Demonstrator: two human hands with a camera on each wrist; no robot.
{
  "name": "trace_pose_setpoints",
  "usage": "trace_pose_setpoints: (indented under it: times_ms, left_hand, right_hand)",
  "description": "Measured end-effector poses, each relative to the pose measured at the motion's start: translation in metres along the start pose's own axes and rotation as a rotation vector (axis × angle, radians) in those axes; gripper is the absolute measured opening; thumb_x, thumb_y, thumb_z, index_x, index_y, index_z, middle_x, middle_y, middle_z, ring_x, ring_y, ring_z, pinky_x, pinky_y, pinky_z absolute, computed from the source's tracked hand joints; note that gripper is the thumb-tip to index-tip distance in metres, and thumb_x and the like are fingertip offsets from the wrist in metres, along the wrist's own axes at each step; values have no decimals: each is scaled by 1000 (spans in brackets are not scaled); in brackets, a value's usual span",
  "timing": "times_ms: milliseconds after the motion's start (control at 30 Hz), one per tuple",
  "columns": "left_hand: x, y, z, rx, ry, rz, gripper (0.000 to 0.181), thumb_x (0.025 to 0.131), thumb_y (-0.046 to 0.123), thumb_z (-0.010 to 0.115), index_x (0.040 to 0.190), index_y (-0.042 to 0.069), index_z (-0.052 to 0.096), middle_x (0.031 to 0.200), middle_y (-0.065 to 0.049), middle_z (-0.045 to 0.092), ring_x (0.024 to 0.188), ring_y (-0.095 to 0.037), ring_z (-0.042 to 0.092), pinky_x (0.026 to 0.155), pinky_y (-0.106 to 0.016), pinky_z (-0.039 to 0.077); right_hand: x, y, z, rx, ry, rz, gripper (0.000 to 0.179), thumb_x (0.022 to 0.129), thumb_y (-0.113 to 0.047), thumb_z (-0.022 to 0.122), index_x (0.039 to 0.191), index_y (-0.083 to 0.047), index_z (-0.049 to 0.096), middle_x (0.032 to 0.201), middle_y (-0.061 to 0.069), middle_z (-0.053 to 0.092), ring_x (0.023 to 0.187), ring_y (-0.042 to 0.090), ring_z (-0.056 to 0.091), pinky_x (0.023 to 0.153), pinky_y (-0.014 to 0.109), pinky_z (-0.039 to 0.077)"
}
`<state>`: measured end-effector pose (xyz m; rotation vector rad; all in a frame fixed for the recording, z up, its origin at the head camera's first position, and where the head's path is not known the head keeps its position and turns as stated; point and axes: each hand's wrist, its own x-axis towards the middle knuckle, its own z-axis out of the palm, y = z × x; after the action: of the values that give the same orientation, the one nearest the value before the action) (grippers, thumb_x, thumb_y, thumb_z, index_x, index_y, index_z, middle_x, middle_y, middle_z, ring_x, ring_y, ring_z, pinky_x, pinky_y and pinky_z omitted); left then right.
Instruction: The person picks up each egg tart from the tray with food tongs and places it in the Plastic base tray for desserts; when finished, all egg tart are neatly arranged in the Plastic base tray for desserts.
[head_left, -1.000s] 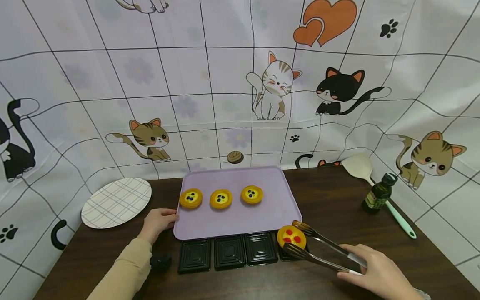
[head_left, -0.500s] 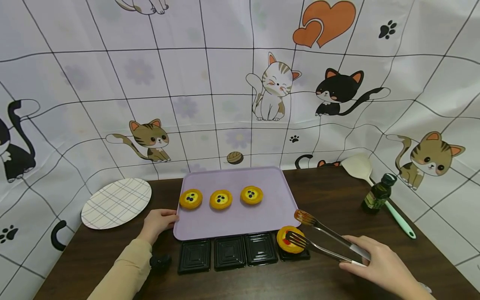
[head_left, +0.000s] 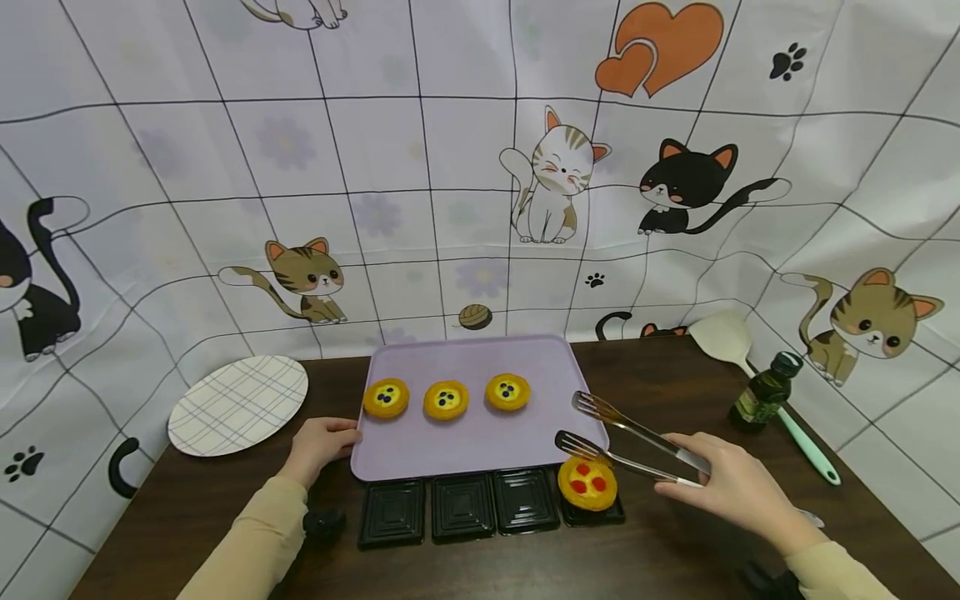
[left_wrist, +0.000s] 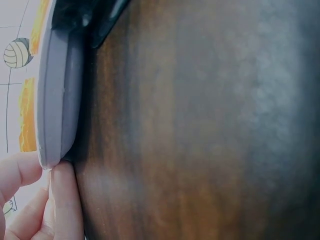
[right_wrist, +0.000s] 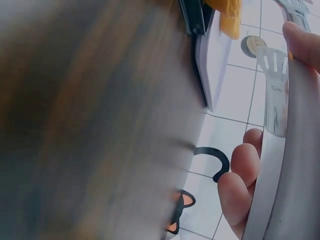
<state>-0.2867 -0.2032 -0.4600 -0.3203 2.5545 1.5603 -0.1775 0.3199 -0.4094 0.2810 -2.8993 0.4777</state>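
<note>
At the tray's left edge, my left hand [head_left: 321, 448] pinches the rim of the lilac tray [head_left: 465, 450] between thumb and fingers. Three egg tarts with dark dots, a left one [head_left: 386, 398], a middle one [head_left: 446, 400] and a right one [head_left: 507, 392], lie on that tray. My right hand [head_left: 723, 479] grips metal tongs [head_left: 637, 429], whose spread tips hang over the tray's right front corner with nothing between them. Just below the tips, an egg tart with red spots [head_left: 587, 483] sits on the rightmost black square dish [head_left: 596, 517].
Three more black dishes, left [head_left: 392, 512], middle [head_left: 462, 507] and right [head_left: 527, 500], line the tray's front edge. A checked oval plate [head_left: 238, 406] stands at the left. Toward the right wall are a dark green bottle [head_left: 765, 393] and a spatula [head_left: 806, 446].
The tongs have opened from around the red-spotted tart, leaving it on the rightmost dish. My right hand has moved up and left with them, while my left hand stays at the tray's edge.
</note>
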Motion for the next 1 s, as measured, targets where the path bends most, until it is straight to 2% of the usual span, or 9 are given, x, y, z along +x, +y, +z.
trace_pose_setpoints:
  times_ms: [100, 267, 400, 600, 1000]
  left_hand:
    - [-1, 0, 0, -13, 0, 1, 34, 86, 7, 66, 113, -12, 62, 114, -30, 60, 86, -21, 68, 78, -35, 58]
    - [-2, 1, 1, -27, 4, 10, 33, 85, 5, 66, 112, -14, 62, 110, -30, 62, 81, -18, 68, 75, -34, 58]
    - [-3, 2, 1, -41, 15, 7, 32, 84, 4, 66, 111, -14, 63, 107, -29, 63, 78, -16, 68, 74, -33, 58]
    - [-3, 1, 0, -37, 25, 8, 32, 84, 5, 67, 110, -13, 63, 108, -29, 63, 81, -18, 67, 75, -33, 58]
    - [-2, 1, 2, -23, 35, 19, 30, 85, 5, 66, 109, -12, 64, 109, -29, 62, 86, -23, 67, 78, -36, 58]
  right_hand:
    - [13, 0, 3, 11, -10, -17, 69, 70, -57, 75, 122, -13, 63, 96, 3, 64, 64, 6, 51, 52, 26, 42]
    - [35, -1, 10, 17, -8, -47, 71, 70, -55, 76, 123, -10, 63, 108, 10, 66, 80, 19, 61, 59, 36, 50]
    - [53, -1, 17, 14, -10, -76, 72, 69, -55, 76, 122, -8, 63, 110, 12, 66, 78, 20, 60, 57, 33, 49]
    - [74, -7, 29, -8, -25, -126, 71, 70, -58, 74, 119, -8, 65, 110, 12, 66, 88, 26, 63, 64, 41, 54]
    - [101, -16, 44, -13, -87, -112, 70, 70, -56, 75, 118, -6, 65, 106, 11, 67, 84, 23, 60, 72, 47, 56]
